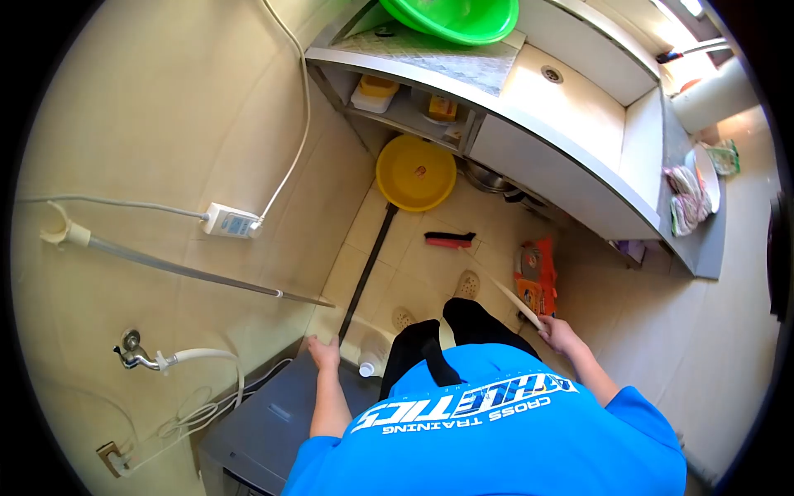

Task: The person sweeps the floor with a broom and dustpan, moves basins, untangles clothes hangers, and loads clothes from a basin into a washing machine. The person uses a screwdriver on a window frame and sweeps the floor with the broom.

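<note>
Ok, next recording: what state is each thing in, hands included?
Right hand: closed around pale handle
Left hand: at edge of grey appliance, grip unclear
Red-and-black brush head: on the floor
Bottle: capped
Tap: hose attached, open or shut unclear
White adapter: cord plugged in
Green basin: partly out of frame

The broom stick [515, 302] looks smooth. The tap [137, 356] is shiny metal, and the green bowl [453, 20] is shiny plastic.
</note>
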{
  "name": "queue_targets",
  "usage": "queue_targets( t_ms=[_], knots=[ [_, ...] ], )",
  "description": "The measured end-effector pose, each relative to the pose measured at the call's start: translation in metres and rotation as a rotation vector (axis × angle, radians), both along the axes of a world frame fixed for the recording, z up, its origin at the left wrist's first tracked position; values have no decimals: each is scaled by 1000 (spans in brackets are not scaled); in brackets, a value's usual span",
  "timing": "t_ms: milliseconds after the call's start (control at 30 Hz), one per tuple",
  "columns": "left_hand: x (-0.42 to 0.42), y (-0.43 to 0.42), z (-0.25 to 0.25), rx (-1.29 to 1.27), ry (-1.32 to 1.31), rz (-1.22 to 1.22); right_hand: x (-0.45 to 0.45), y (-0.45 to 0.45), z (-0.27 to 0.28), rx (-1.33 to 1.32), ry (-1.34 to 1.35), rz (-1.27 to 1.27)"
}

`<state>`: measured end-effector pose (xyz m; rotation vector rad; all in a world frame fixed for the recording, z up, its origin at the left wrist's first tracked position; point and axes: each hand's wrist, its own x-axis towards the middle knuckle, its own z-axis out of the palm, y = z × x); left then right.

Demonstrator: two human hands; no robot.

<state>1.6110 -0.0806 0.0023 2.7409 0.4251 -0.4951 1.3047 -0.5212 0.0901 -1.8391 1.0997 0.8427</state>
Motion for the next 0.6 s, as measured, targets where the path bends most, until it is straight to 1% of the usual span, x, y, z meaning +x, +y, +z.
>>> queue_targets(
  t_ms=[67, 133, 200, 233, 267, 333, 400, 433, 467, 533, 567, 600],
  knots=[
    [-5, -16, -1, -64, 18, -131, -20, -11, -29, -138, -84, 178],
    [-6, -28, -13, -64, 21, -141, -20, -18, -28, -142, -89, 216],
    [-1, -44, -28, -131, 100, -175, -10, -18, -22, -67, 80, 36],
    [2, -59, -25, -149, 106, -177, -5, -17, -19, 4, 132, -55],
    [4, -62, -43, -148, 109, -164, -3, -15, -20, 34, 154, -72],
    [11, -67, -90, -356, 162, -141, -11, -11, -46, 29, 207, -31],
    [26, -91, -114, -343, 186, -172, -25, 4, -82, 15, 194, -120],
    [32, -104, -129, -326, 213, -203, -23, 11, -91, 2, 179, -172],
    [40, -118, -146, -336, 216, -190, -16, 21, -94, -12, 165, -221],
    [63, -146, -187, -376, 307, -202, -11, 34, -111, -18, 142, -300],
    [74, -161, -208, -381, 297, -187, -10, 35, -125, 8, 156, -303],
    [84, -178, -229, -454, 319, -178, -10, 38, -135, 26, 177, -316]
  ],
)
